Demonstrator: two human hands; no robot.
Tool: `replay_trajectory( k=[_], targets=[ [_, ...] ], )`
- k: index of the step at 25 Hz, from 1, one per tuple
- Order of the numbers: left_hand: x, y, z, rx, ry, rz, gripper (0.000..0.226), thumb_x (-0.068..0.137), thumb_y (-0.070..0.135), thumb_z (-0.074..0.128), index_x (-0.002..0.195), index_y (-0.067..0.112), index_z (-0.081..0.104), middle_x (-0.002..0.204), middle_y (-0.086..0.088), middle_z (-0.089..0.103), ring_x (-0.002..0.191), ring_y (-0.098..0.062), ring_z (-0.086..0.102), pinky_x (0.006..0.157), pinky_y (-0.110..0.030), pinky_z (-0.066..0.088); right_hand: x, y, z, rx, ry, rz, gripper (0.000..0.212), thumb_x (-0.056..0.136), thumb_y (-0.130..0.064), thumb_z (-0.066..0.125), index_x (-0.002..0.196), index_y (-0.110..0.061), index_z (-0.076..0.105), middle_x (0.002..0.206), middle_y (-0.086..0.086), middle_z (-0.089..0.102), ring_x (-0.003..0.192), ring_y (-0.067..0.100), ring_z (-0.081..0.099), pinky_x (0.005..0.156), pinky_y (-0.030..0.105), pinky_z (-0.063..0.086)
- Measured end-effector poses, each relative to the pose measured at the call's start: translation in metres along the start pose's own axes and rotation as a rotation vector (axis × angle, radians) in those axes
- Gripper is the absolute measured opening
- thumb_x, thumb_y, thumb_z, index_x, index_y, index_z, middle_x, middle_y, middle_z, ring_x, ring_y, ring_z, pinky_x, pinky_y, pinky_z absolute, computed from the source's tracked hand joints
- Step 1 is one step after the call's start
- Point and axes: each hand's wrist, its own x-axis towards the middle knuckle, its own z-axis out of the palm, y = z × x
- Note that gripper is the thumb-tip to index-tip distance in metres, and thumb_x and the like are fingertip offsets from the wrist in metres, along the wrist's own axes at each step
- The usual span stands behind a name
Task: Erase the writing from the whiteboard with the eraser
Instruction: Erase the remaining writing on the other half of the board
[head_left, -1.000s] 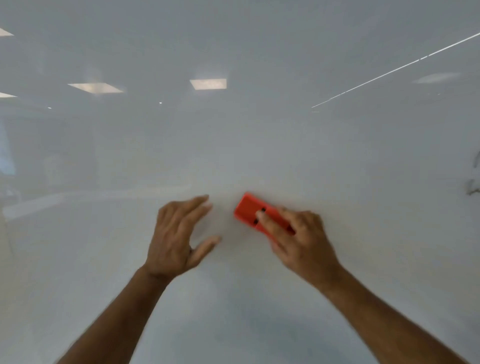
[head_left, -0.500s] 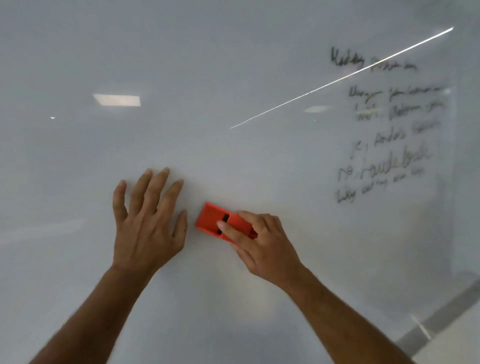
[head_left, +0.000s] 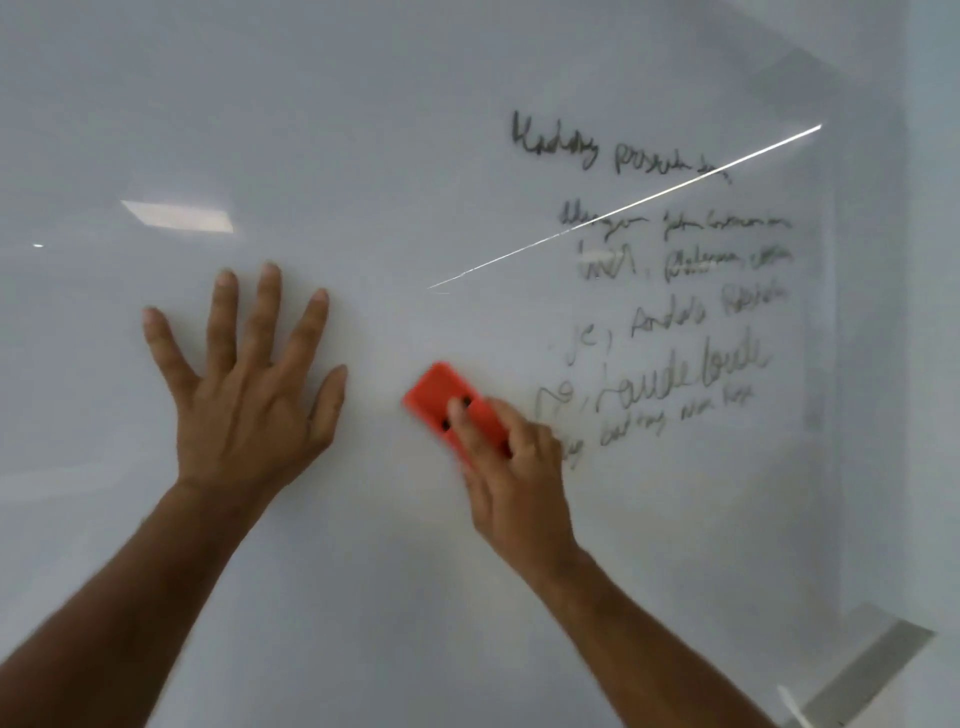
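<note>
A glossy whiteboard (head_left: 415, 130) fills the head view. Several lines of black handwriting (head_left: 675, 291) cover its right part. My right hand (head_left: 514, 467) presses a red-orange eraser (head_left: 441, 397) flat against the board, just left of the lowest lines of writing; my fingers hide the eraser's lower right end. My left hand (head_left: 249, 395) lies flat on the board with fingers spread, to the left of the eraser and apart from it.
The board's right edge (head_left: 831, 364) and lower right corner with a grey ledge (head_left: 872, 660) are in view. Ceiling lights reflect in the board at left (head_left: 179, 215), and a bright diagonal streak (head_left: 623, 205) crosses the writing.
The view has swung right, so the handwriting has come into view. My left hand has opened flat on the board. My right hand with the eraser has come close to the writing.
</note>
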Motion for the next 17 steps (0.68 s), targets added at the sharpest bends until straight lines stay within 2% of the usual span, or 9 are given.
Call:
replay_trajectory(
  k=[2,3,6,8,10,12,14,16,17],
  targets=[
    [0.018,0.019,0.009,0.013,0.007,-0.03,0.07,0.1,0.06,0.038,0.162,0.029,0.032,0.172,-0.012,0.018,0.159,-0.036,0.01,0.115,-0.081,0.005,-0.039,0.034,-0.007,-0.051,-0.064,-0.191,0.064,0.09,-0.023,0.07,0.148,-0.036,0.046,0.139,0.013,0.058,0.099,0.032,0.057,0.088,0.043,0.049],
    [0.023,0.027,0.013,0.025,0.006,-0.035,0.071,0.1,0.063,0.036,0.162,0.03,0.03,0.172,-0.012,0.016,0.159,-0.037,0.01,0.114,-0.082,0.006,-0.047,0.058,-0.014,-0.055,-0.069,-0.188,0.063,0.089,-0.023,0.07,0.147,-0.035,0.049,0.138,0.014,0.06,0.099,0.033,0.06,0.088,0.043,0.05],
    [0.032,0.037,0.021,0.043,0.021,-0.049,0.074,0.1,0.069,0.03,0.164,0.032,0.023,0.173,-0.011,0.012,0.159,-0.037,0.007,0.109,-0.087,0.015,-0.026,0.125,-0.025,0.008,0.035,0.113,0.052,0.095,-0.027,0.058,0.147,-0.022,0.051,0.133,0.021,0.06,0.103,0.041,0.063,0.09,0.047,0.049],
    [0.032,0.038,0.025,0.021,0.041,-0.051,0.076,0.099,0.07,0.029,0.165,0.034,0.019,0.173,-0.011,0.01,0.159,-0.037,0.004,0.107,-0.086,0.023,0.016,0.158,-0.024,0.012,0.102,0.298,0.053,0.096,-0.027,0.058,0.147,-0.016,0.049,0.132,0.024,0.059,0.105,0.044,0.06,0.093,0.051,0.048],
    [0.032,0.034,0.028,-0.011,0.055,-0.035,0.077,0.099,0.071,0.031,0.166,0.034,0.016,0.173,-0.012,0.007,0.159,-0.039,0.002,0.11,-0.082,0.025,0.05,0.159,-0.017,0.044,0.145,0.391,0.055,0.096,-0.03,0.057,0.149,-0.018,0.047,0.134,0.024,0.056,0.108,0.044,0.057,0.097,0.052,0.045],
    [0.034,0.031,0.033,-0.029,0.052,-0.035,0.078,0.099,0.072,0.031,0.166,0.036,0.013,0.174,-0.01,0.004,0.159,-0.041,0.003,0.113,-0.08,0.023,0.055,0.132,-0.005,0.061,0.15,0.291,0.055,0.098,-0.035,0.052,0.151,-0.026,0.044,0.138,0.02,0.055,0.105,0.039,0.055,0.093,0.046,0.043],
    [0.034,0.031,0.038,-0.058,0.055,-0.053,0.08,0.097,0.073,0.032,0.166,0.037,0.013,0.174,-0.007,0.0,0.159,-0.042,0.003,0.115,-0.079,0.022,0.028,0.108,0.002,0.031,0.09,0.02,0.054,0.099,-0.035,0.053,0.152,-0.034,0.042,0.142,0.014,0.053,0.101,0.033,0.053,0.091,0.043,0.042],
    [0.035,0.03,0.041,-0.059,0.066,-0.06,0.081,0.096,0.074,0.033,0.166,0.039,0.012,0.174,-0.005,-0.001,0.159,-0.043,0.005,0.114,-0.079,0.024,0.005,0.12,0.0,-0.019,0.025,-0.218,0.054,0.097,-0.032,0.059,0.149,-0.036,0.045,0.143,0.013,0.055,0.103,0.031,0.056,0.092,0.043,0.043],
    [0.036,0.031,0.042,-0.053,0.068,-0.068,0.081,0.095,0.074,0.034,0.165,0.04,0.011,0.175,-0.004,-0.001,0.158,-0.044,0.008,0.113,-0.079,0.025,0.002,0.136,-0.005,-0.036,0.015,-0.259,0.053,0.096,-0.03,0.061,0.147,-0.035,0.047,0.142,0.014,0.056,0.105,0.032,0.058,0.093,0.044,0.043]
  ],
)
